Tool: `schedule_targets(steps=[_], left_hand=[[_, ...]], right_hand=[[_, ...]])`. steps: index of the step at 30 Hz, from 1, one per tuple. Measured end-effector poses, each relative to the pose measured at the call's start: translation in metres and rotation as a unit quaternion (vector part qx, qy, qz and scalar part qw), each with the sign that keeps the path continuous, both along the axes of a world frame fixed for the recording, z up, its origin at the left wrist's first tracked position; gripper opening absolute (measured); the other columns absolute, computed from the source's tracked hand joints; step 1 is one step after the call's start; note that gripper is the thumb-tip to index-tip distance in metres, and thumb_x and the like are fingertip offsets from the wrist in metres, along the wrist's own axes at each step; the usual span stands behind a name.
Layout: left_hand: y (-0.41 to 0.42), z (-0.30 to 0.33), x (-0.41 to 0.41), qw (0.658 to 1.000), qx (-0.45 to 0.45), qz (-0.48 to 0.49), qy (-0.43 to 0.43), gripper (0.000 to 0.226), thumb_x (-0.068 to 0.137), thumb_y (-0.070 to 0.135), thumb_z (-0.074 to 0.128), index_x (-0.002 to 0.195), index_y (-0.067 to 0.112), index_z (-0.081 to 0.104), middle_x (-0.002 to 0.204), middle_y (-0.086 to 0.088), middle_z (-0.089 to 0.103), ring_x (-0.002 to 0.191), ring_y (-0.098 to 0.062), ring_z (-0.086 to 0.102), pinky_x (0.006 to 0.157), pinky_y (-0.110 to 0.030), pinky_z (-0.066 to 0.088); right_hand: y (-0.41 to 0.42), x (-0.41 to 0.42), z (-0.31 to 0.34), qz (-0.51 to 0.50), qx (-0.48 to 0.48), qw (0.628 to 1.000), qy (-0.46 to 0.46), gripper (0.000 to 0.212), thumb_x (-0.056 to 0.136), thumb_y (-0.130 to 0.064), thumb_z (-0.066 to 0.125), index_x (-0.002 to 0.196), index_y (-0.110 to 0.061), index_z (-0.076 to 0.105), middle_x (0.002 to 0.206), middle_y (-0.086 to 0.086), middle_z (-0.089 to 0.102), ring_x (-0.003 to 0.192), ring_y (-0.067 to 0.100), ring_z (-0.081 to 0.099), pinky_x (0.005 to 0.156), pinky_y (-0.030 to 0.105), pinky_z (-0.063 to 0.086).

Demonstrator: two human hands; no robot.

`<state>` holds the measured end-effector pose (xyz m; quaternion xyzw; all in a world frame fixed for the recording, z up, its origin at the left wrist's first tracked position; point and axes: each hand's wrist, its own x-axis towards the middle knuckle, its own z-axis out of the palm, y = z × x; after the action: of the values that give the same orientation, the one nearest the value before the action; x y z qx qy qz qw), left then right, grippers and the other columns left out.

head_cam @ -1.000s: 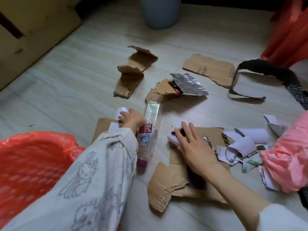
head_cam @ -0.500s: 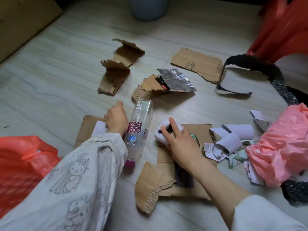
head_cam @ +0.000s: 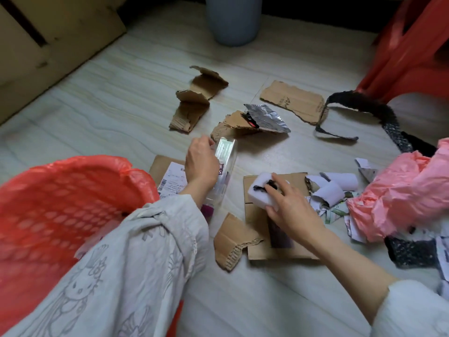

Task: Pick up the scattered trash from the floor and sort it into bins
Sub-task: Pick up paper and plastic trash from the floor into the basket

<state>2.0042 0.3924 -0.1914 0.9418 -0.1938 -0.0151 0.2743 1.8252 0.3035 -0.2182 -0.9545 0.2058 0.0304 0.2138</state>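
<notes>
Left hand (head_cam: 202, 164) now moved off the paper onto the clear bottle (head_cam: 224, 166) on the floor, fingers curled round it, right hand (head_cam: 292, 210) still holding the white foam block (head_cam: 263, 193) on the cardboard (head_cam: 257, 215), red basket (head_cam: 60, 190) close by on the left

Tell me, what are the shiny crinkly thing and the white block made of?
The shiny crinkly thing looks like metal foil or foil-lined wrapper: silvery, creased, catching light. The white block under the right hand looks like soft matt foam, maybe a sponge, with a black smudge on top.
</notes>
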Motion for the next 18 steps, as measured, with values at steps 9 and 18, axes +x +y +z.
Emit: schedule_targets(steps=[9, 18], left_hand=[[0.071, 0.108, -0.072, 0.98, -0.113, -0.144, -0.082, 0.019, 0.084, -0.001, 0.05, 0.096, 0.006, 0.063, 0.097, -0.013, 0.059, 0.092, -0.029, 0.056, 0.076, -0.034, 0.041], [0.194, 0.174, -0.071, 0.978, -0.126, 0.003, -0.168, 0.017, 0.083, -0.002, 0.053, 0.095, 0.001, 0.065, 0.096, -0.021, 0.059, 0.093, -0.036, 0.057, 0.081, -0.039, 0.042]], right_hand=[[0.061, -0.03, 0.128, 0.005, -0.044, 0.997, -0.056, 0.047, 0.091, -0.024, 0.05, 0.137, -0.018, 0.041, 0.154, 0.002, 0.019, 0.125, 0.031, 0.039, 0.101, 0.034, 0.033], [0.149, -0.007, 0.213, -0.016, 0.118, 0.965, -0.235, 0.045, 0.085, -0.022, 0.063, 0.128, -0.013, 0.055, 0.146, 0.002, 0.037, 0.128, 0.016, 0.041, 0.1, 0.018, 0.029]])
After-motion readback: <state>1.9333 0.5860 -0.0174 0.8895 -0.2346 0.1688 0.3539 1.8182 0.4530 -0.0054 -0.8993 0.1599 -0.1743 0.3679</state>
